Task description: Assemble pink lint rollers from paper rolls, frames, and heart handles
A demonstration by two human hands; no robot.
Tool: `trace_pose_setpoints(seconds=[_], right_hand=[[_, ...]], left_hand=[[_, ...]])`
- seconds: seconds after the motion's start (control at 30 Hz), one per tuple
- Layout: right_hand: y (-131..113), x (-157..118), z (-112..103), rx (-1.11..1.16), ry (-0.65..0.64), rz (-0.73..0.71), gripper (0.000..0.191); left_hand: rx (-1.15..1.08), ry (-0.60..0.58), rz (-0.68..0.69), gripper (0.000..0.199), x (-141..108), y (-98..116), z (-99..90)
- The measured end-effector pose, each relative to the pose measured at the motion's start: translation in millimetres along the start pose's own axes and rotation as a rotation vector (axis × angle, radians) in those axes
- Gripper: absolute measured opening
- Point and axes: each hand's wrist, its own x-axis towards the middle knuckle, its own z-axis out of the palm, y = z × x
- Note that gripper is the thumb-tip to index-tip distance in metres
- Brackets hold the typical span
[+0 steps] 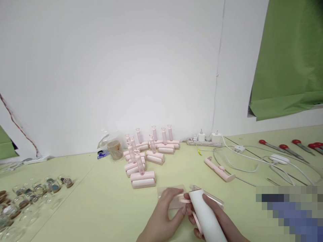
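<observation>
My right hand point(222, 215) is wrapped round a white lint roller roll point(205, 213), tilted with its far end towards the wall. Part of a pink lint roller frame point(197, 222) shows under the roll, between it and the fingers. At the roll's far end, my left hand point(163, 215) has its thumb and fingertips closed about a small pink end piece point(185, 200); the fingertips partly hide it. Behind the hands lie a clear plastic cover point(164, 192) and another clear cover point(214, 198). A loose pink curved roller part point(219, 169) rests farther back.
Several pink lint rollers point(143, 179) stand with handles upright near the wall, beside a tape roll point(114, 150). A power strip point(204, 142), white cables and red-handled tools point(290, 149) are on the right. Small glass domes point(39, 189) fill the left. A pixelated area covers the lower right.
</observation>
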Motion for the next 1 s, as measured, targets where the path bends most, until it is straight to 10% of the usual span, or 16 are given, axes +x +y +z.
trace_pose_setpoints(seconds=[0.23,0.6,1.0], right_hand=[[-3,1,2,-0.146,0.007,-0.088,0.040],[7,2,3,-0.396,0.254,0.381,0.048],[14,0,3,-0.292,0.215,0.304,0.045]], left_hand=[[-0.632,0.119,-0.202,0.033,15,-3,21.3],[0.376,-0.171,0.196,0.049,-8,4,-15.3],[-0.433,-0.060,-0.149,0.046,-16,3,16.2]])
